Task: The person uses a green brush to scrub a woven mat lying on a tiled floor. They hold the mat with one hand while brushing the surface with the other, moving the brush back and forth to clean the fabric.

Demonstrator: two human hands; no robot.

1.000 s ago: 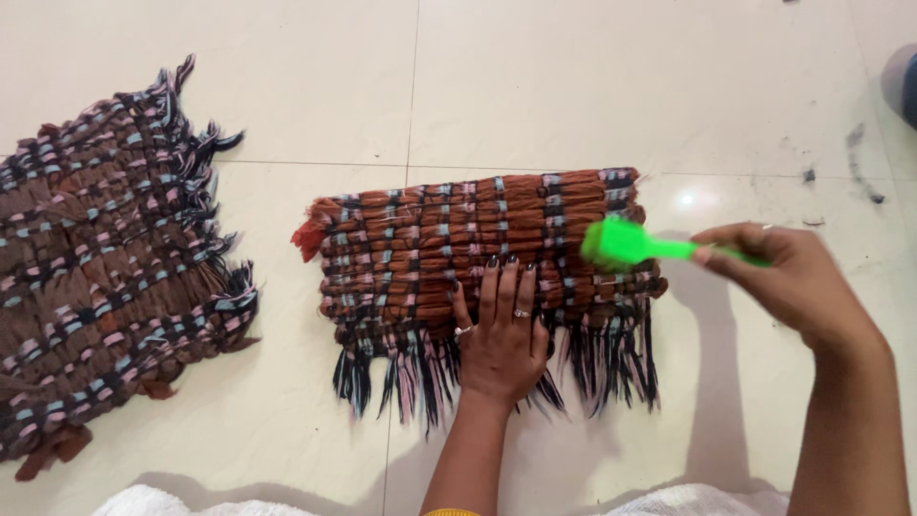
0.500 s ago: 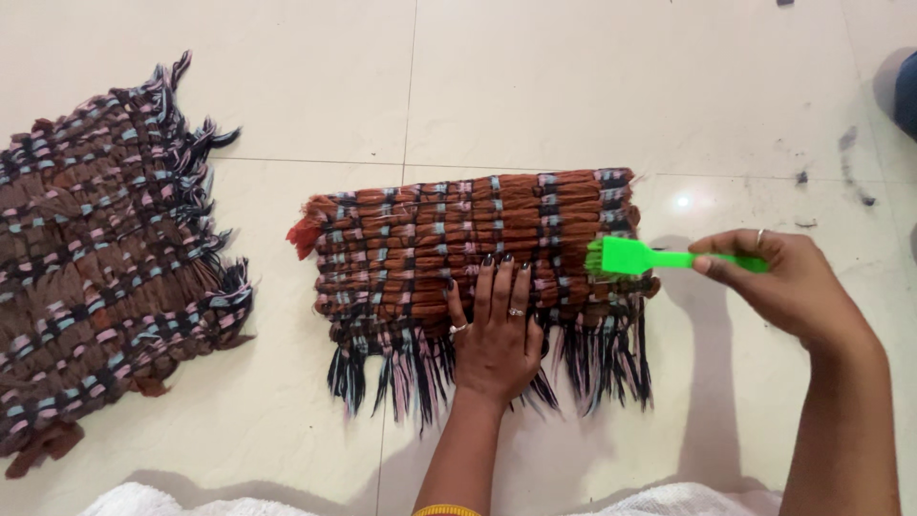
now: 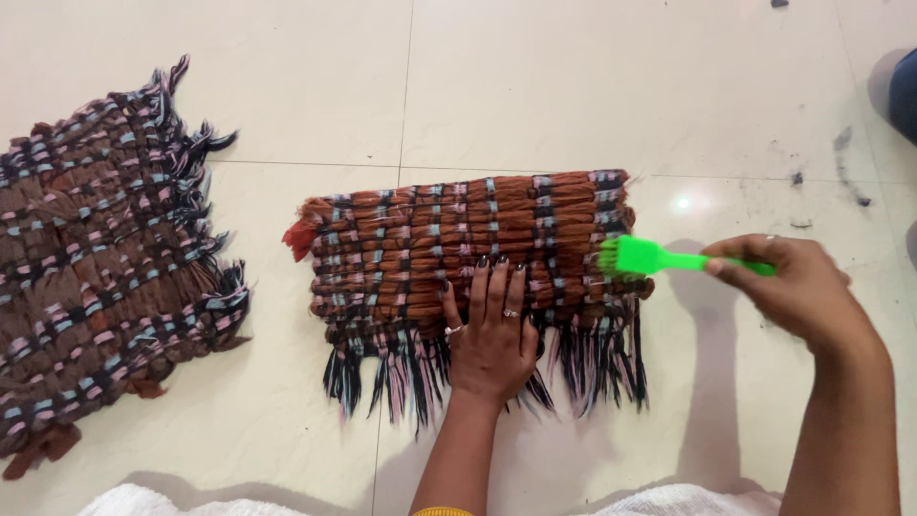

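Left hand (image 3: 489,330) flat, fingers spread, pressing the brown woven mat (image 3: 468,248) on the tiled floor (image 3: 573,86). Right hand (image 3: 793,287) clamped on green brush (image 3: 659,258), bristles at the mat's right edge. Second woven mat (image 3: 105,258) lies apart, far left.

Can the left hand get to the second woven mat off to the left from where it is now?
Probably yes. The left hand lies flat on the middle mat; the second mat lies on that side, with only bare tiled floor between them and nothing in the way.
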